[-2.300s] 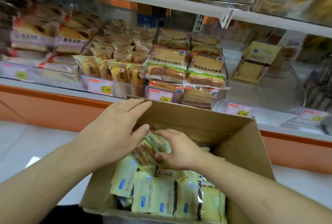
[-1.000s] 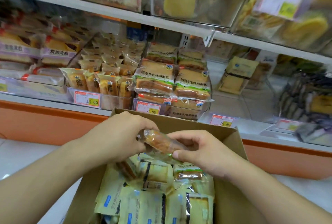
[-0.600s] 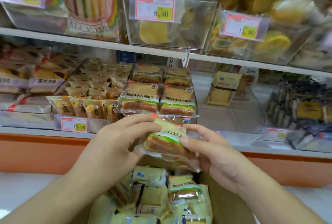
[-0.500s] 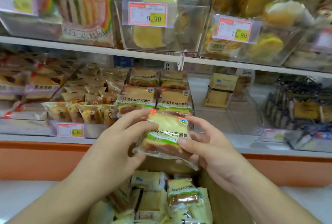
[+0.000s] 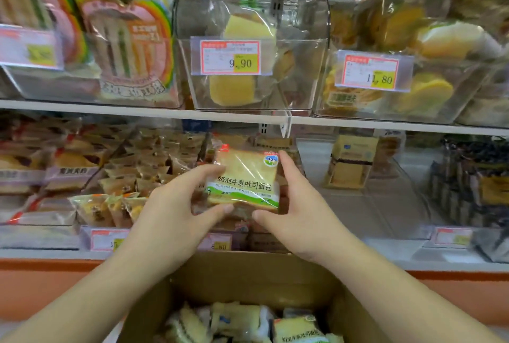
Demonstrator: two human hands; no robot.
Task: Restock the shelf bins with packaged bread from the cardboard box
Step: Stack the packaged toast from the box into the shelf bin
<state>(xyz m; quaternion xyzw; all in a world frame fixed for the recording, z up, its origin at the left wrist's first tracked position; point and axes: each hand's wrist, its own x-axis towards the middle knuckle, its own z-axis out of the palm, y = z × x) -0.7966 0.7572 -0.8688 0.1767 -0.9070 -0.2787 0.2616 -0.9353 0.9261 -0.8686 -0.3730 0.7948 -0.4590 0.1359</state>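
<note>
Bread packet (image 5: 243, 177) raised from cardboard box (image 5: 248, 274), both hands (image 5: 176, 213) gripping its edges

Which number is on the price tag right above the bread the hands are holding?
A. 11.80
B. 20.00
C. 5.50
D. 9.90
D. The price tag on the clear bin of the upper shelf, straight above the bread packet held between the left hand and the right hand, reads 9.90; the 11.80 tag sits on the next bin to the right.
</note>
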